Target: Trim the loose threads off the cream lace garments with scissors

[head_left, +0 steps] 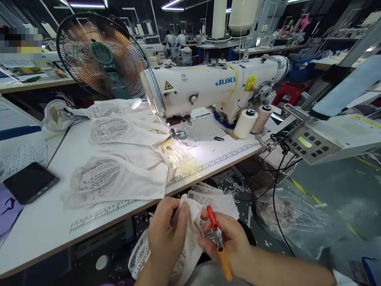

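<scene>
Your left hand [166,234] pinches a fold of white lace-trimmed fabric [190,222] between thumb and curled fingers, holding it below the front edge of the sewing table [44,226], over your lap. Your right hand [229,238] grips the other side of the same piece, and its fingers are closed around thread snips [217,234] with a red tip and an orange handle, the red end pointing up against the cloth. More lace pieces hang beneath your hands. On the table, a stack of white panels with lace insets [119,159] lies left of the JUKI sewing machine [214,87], whose lamp lights the needle plate. Two thread cones [253,121] stand by the machine's base, a phone [29,182] lies at the far left, and a fan [101,55] stands behind.
</scene>
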### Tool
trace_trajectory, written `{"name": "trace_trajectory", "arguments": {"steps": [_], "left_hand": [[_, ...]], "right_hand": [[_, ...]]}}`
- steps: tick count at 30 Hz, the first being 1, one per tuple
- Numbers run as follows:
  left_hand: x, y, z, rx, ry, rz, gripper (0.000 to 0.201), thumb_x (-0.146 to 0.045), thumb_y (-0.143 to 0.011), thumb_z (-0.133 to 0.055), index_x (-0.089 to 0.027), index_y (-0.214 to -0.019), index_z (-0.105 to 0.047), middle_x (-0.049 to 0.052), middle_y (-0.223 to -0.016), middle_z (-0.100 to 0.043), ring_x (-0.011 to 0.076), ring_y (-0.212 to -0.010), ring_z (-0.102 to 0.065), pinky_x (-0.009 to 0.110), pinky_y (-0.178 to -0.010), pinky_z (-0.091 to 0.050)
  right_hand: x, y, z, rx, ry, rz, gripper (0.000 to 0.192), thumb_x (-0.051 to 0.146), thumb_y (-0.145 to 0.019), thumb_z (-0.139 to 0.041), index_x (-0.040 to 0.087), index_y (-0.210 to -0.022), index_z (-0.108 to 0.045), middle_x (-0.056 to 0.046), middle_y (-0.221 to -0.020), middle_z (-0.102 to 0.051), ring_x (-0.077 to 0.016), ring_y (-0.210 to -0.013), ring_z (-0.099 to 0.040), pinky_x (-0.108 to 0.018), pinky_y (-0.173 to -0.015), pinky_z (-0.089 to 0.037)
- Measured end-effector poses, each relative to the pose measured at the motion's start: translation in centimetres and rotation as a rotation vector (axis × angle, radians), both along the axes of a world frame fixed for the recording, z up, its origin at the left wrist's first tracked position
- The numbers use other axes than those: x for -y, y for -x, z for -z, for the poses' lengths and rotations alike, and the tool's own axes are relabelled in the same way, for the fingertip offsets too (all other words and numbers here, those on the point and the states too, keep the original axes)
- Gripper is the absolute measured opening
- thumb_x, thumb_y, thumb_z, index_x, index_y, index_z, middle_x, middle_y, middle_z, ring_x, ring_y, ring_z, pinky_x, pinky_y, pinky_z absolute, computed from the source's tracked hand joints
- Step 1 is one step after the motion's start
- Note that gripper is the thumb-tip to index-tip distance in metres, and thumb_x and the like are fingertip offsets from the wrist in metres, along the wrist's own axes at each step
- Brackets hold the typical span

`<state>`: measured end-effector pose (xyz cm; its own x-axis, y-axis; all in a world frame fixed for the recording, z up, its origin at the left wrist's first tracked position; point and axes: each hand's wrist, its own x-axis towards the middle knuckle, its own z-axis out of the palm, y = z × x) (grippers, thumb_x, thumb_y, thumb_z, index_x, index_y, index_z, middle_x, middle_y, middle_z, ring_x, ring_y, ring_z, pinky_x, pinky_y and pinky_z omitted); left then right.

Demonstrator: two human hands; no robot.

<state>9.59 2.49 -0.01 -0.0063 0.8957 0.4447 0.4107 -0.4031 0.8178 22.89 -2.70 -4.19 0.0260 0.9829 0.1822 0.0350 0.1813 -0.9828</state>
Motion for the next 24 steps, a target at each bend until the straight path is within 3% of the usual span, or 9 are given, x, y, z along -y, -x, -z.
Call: {"name": "trace_trajectory", "arguments": {"steps": [4, 9, 14, 18, 24], "left_hand": [[-0.3, -0.1, 0.2, 0.099, 0.181, -0.014, 0.014, -0.024, -0.077, -0.058, -0.021, -0.063, -0.057, -0.003, -0.06, -0.053, 0.0139, -0.057, -0.049, 0.025, -0.058, -0.038], [-0.4, -0.3, 0.6, 0.35, 0.495, 0.121, 0.015, -0.03, -0.073, -0.065, -0.019, -0.065, -0.059, -0.004, -0.057, -0.055, 0.0113, -0.053, -0.048, 0.021, -0.052, -0.041], [0.2, -1.1, 0.3, 0.59, 0.575, 0.014, 0.018, -0.031, -0.068, -0.072, -0.018, -0.065, -0.059, -0.005, -0.055, -0.057, 0.0082, -0.051, -0.047, 0.016, -0.048, -0.038], [0.3, -1.2, 0.6, 0.671, 0.595, 0.001, 0.021, -0.035, -0.064, -0.077, -0.019, -0.069, -0.064, -0.004, -0.059, -0.061, 0.0091, -0.054, -0.052, 0.015, -0.05, -0.042], [-0.4, -0.9, 1.7, 0.743, 0.741, 0.078, 0.026, -0.04, -0.057, -0.082, -0.02, -0.069, -0.068, -0.003, -0.06, -0.064, 0.0106, -0.055, -0.058, 0.014, -0.049, -0.047]], "right_hand": [[-0.9, 0.8, -0.8, 0.111, -0.111, 0.033, 0.01, 0.028, -0.073, -0.064, 0.024, -0.072, -0.054, -0.001, -0.069, -0.061, -0.0181, -0.061, -0.057, -0.03, -0.058, -0.049], [-1.8, 0.9, 0.3, 0.204, -0.077, 0.123, 0.015, 0.03, -0.076, -0.058, 0.022, -0.069, -0.049, 0.0, -0.061, -0.053, -0.0146, -0.054, -0.049, -0.027, -0.05, -0.042], [-2.1, -0.3, 1.3, 0.11, -0.014, 0.127, 0.015, 0.025, -0.075, -0.056, 0.022, -0.067, -0.044, 0.0, -0.064, -0.051, -0.0152, -0.057, -0.047, -0.028, -0.052, -0.042], [-1.9, -1.4, 1.3, 0.02, 0.019, 0.083, 0.012, 0.025, -0.077, -0.056, 0.023, -0.071, -0.047, 0.0, -0.069, -0.053, -0.0157, -0.06, -0.049, -0.029, -0.056, -0.043], [-1.6, -2.3, 0.9, 0.239, 0.001, 0.069, 0.013, 0.024, -0.077, -0.054, 0.021, -0.067, -0.045, 0.001, -0.062, -0.05, -0.0141, -0.054, -0.043, -0.028, -0.051, -0.037]]}}
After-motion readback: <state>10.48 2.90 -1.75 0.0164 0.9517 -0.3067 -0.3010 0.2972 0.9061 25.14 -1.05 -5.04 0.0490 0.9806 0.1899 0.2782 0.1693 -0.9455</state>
